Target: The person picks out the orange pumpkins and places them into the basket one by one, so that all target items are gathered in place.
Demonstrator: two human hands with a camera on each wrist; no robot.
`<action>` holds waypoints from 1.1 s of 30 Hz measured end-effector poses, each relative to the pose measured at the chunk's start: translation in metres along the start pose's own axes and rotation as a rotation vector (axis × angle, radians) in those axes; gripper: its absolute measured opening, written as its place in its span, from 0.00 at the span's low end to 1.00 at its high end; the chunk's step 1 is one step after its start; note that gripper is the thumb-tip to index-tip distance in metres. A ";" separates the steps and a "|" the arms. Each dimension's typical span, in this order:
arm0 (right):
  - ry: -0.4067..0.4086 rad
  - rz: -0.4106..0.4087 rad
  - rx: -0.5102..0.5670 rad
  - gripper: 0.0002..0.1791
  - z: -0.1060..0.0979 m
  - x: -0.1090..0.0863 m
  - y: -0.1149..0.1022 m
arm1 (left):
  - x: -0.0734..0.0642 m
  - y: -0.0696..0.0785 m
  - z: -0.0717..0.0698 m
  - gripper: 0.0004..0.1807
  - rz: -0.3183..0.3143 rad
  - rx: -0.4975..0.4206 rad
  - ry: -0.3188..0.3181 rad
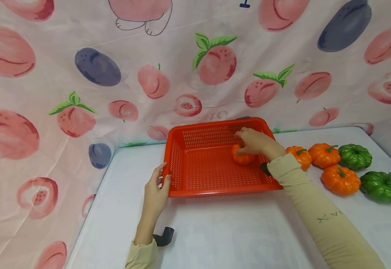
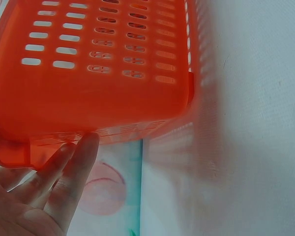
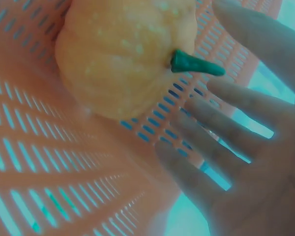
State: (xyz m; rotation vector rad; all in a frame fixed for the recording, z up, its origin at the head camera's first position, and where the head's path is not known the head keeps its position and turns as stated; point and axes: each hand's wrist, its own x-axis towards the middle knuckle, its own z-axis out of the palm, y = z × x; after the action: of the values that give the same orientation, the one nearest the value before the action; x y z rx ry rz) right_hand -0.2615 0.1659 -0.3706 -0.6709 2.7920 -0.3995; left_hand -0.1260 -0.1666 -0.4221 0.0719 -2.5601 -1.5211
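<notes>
A red plastic basket [image 1: 209, 192] with slotted walls stands on the table. At its left end, my left hand [image 1: 156, 190] holds the rim, with the thumb at the near corner and the fingers farther back; the left wrist view shows its fingers against the basket's outside [image 2: 98, 98]. One small orange pumpkin [image 1: 242, 157] with a green stem sits in the right part of the basket. Over it is my right hand [image 1: 257, 142], fingers spread. In the right wrist view, this hand [image 3: 246, 142] is apart from the pumpkin [image 3: 123, 54], beside its stem.
Right of the basket lie more orange pumpkins [image 1: 341, 181] and two green pumpkins [image 1: 382, 187]; the right forearm partly covers the nearest orange one. A fruit-printed cloth [image 1: 182, 52] hangs behind the white table [image 1: 222, 231].
</notes>
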 end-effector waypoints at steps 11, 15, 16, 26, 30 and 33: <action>0.083 -0.030 -0.002 0.34 -0.007 -0.013 -0.004 | 0.000 0.000 -0.001 0.25 0.007 0.001 0.003; 0.103 -0.042 0.003 0.33 -0.010 -0.018 -0.005 | 0.001 0.001 0.000 0.25 0.014 0.003 0.008; 0.108 -0.045 0.003 0.33 -0.011 -0.019 -0.005 | 0.001 0.001 0.000 0.25 0.014 0.003 0.010; 0.154 -0.067 0.025 0.32 -0.018 -0.032 -0.007 | 0.001 0.001 0.000 0.25 0.001 0.000 0.008; 0.174 -0.068 0.021 0.32 -0.018 -0.036 -0.007 | 0.001 0.001 0.000 0.25 0.003 0.001 0.011; 0.190 -0.066 0.015 0.31 -0.019 -0.039 -0.006 | 0.001 0.001 0.000 0.24 0.008 -0.003 0.011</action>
State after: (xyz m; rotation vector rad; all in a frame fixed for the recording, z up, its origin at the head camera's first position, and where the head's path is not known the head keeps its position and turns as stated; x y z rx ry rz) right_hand -0.2304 0.1827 -0.3445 -0.7601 2.9466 -0.5216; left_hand -0.1269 -0.1662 -0.4216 0.0697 -2.5474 -1.5174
